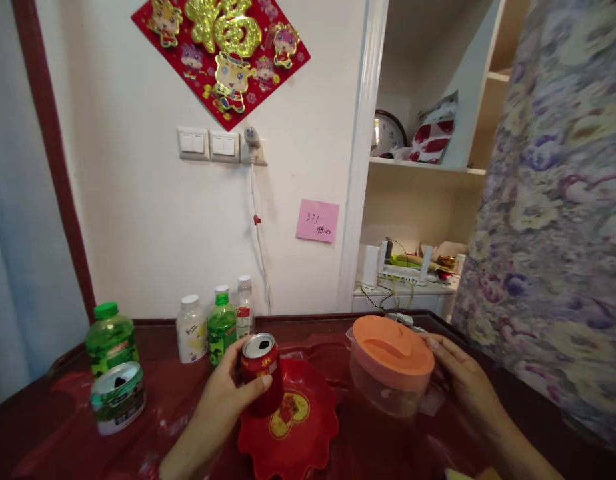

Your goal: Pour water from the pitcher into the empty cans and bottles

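Note:
My left hand [237,387] is wrapped round a red drink can [262,373], which stands upright with its opened top showing. The can is over the left rear part of a red scalloped plate [313,440] with a gold design. On the right, my right hand [461,373] has its fingers at the right side of a clear tub [388,393] with an orange lid [393,347]. The thumb and fingertips meet the tub's rim, and part of them is hidden behind it.
A green-and-white can [119,403], a large green bottle [111,340], a white-capped jar [192,333] and a smaller green bottle [222,327] stand at the left on the dark red table [153,440]. A floral curtain [553,233] hangs at the right.

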`<move>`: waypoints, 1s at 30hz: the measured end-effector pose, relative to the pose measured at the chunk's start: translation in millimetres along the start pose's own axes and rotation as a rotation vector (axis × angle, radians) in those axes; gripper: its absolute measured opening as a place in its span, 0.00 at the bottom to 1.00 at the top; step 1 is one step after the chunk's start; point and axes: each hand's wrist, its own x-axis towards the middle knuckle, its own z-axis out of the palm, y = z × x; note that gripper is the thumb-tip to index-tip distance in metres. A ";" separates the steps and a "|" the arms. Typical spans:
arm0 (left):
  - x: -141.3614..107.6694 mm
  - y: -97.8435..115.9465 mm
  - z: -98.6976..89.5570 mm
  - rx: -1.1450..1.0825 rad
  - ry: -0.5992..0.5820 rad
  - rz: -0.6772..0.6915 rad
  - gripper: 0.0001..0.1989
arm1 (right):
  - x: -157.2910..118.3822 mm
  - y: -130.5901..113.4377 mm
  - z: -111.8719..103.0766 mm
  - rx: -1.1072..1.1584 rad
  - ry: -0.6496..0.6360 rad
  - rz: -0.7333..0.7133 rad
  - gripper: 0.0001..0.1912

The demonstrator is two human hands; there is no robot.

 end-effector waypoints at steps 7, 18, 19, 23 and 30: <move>-5.0 -0.1 0.8 0.006 -0.092 -0.016 0.37 | -4.8 -6.1 11.0 0.100 0.093 0.075 0.20; -4.8 -14.7 2.5 0.032 -0.181 0.014 0.36 | 6.6 -24.3 13.3 0.149 0.110 0.065 0.23; -5.3 -14.7 2.5 0.039 -0.185 0.012 0.35 | 7.8 -29.4 15.6 0.141 0.100 0.057 0.23; -8.9 -12.0 3.9 0.041 -0.198 0.008 0.35 | 13.3 -47.7 29.0 0.100 0.061 0.061 0.22; -14.2 -1.8 8.9 0.006 -0.220 0.039 0.34 | 19.6 -58.0 53.2 0.021 -0.033 0.055 0.26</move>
